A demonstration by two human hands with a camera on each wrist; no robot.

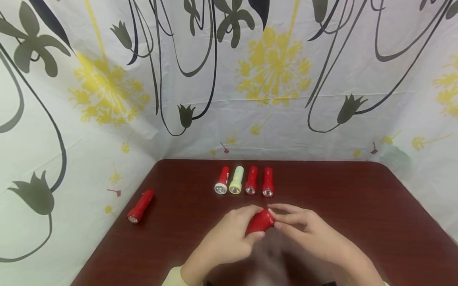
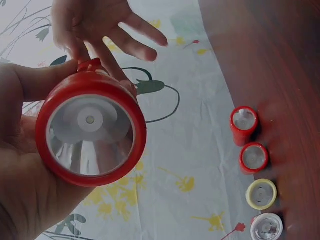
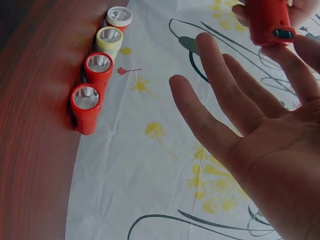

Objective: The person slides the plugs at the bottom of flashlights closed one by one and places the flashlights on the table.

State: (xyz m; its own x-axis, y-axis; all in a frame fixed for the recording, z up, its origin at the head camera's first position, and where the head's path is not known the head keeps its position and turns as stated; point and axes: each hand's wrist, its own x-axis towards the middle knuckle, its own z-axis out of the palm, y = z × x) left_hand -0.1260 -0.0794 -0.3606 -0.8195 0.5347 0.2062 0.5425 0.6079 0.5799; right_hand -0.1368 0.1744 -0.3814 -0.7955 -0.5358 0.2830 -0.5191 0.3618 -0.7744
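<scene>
My left hand [image 1: 230, 234] grips a red flashlight [image 1: 260, 222] around its body. In the left wrist view its round lens [image 2: 90, 135] fills much of the near left, with a silvery reflector inside. My right hand [image 1: 309, 230] is at the flashlight's tail end, thumb and index finger touching it on either side. The other fingers of that hand are spread and straight in the right wrist view. A small dark slot [image 3: 283, 34] shows at the tail of the red flashlight [image 3: 265, 17].
Beyond the hands stands a row: a red flashlight with a white rim [image 1: 222, 180], a pale green one [image 1: 236, 180], and two red ones [image 1: 251, 180] [image 1: 267, 182]. Another red flashlight [image 1: 141, 206] lies near the left edge of the dark brown table [image 1: 358, 206]. A flower-patterned sheet [image 1: 232, 131] hangs behind.
</scene>
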